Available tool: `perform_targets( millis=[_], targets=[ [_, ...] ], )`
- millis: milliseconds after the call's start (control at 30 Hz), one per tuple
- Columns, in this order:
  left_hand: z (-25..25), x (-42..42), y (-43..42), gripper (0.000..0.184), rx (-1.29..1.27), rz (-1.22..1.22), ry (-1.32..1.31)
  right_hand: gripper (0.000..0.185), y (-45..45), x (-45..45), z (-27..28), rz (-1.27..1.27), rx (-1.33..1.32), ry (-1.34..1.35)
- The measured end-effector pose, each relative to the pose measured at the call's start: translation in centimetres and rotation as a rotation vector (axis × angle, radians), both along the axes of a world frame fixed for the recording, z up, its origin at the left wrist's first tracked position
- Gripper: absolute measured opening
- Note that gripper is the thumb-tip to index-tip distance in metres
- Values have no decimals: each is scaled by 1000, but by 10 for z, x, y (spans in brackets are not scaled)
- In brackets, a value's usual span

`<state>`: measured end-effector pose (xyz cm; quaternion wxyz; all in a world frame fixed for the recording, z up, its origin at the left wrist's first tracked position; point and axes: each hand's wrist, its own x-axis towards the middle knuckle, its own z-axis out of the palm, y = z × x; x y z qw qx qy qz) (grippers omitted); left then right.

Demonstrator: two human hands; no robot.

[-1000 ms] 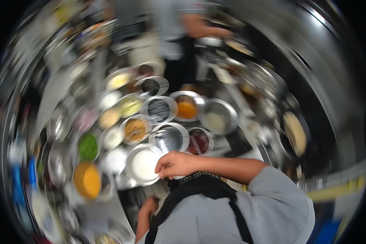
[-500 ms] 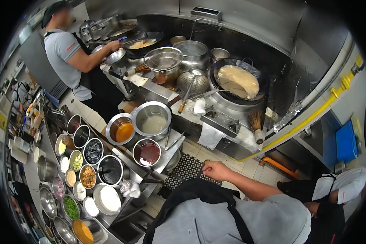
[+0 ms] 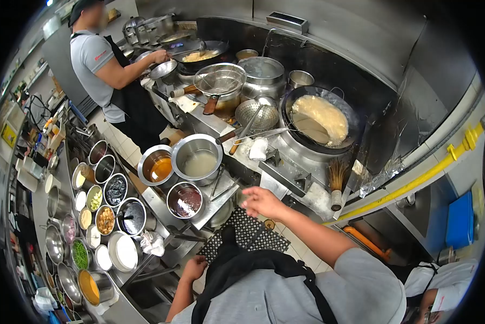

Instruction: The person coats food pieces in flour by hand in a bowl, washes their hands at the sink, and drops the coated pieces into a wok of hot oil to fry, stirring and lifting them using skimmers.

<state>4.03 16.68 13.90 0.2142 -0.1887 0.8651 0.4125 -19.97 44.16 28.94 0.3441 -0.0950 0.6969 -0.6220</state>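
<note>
My right hand (image 3: 263,203) reaches forward over the floor, fingers apart, holding nothing. To its left, on the steel counter, stands a pot of dark red sauce (image 3: 185,200), with a pot of cloudy liquid (image 3: 197,160) and a pot of orange liquid (image 3: 158,168) behind it. Beyond the hand, a wok (image 3: 356,121) holds a bubbling pale mass in oil. A perforated ladle (image 3: 257,114) and a white cloth (image 3: 258,149) lie at the stove's front. My left hand (image 3: 194,268) hangs low beside my apron, its fingers curled with nothing visible in them.
A co-worker (image 3: 110,65) stands at another wok (image 3: 221,48) at the back left. Several containers of ingredients, including chopped greens (image 3: 80,254), line the left counter. A bamboo brush (image 3: 337,181) lies on the stove edge. A black perforated mat (image 3: 242,232) covers the floor.
My right hand has moved forward and left, and its fingers have spread. My left hand has come into view. The view has shifted, and my body has moved closer to the stove.
</note>
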Motion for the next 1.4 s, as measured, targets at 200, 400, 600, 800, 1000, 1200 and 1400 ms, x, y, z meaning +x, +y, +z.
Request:
perform_targets(
  millis=[200, 400, 600, 800, 1000, 1200, 1400],
  targets=[
    [24, -86, -4, 30, 318, 101, 154, 54, -90, -58, -2, 39, -109, -52],
    [36, -197, -29, 29, 379, 74, 245, 94, -167, -203, 6, -420, -462, -569],
    [73, -295, -21, 26, 539, -120, 306, 59, -168, -328, 3, -393, -654, -660],
    [130, -383, 43, 27, 436, -444, 489, 9, -103, -327, 48, -323, -622, -611],
    [121, -472, 112, 31, -11, -617, 1004, 38, 32, -200, 91, -680, -551, -288],
    [124, -517, 173, 37, -483, -737, 716, 35, 199, -187, 58, -1149, -1, 177],
    [96, -525, 187, 44, -431, -798, 464, 20, 303, -165, 73, -1233, 311, 348]
  ],
)
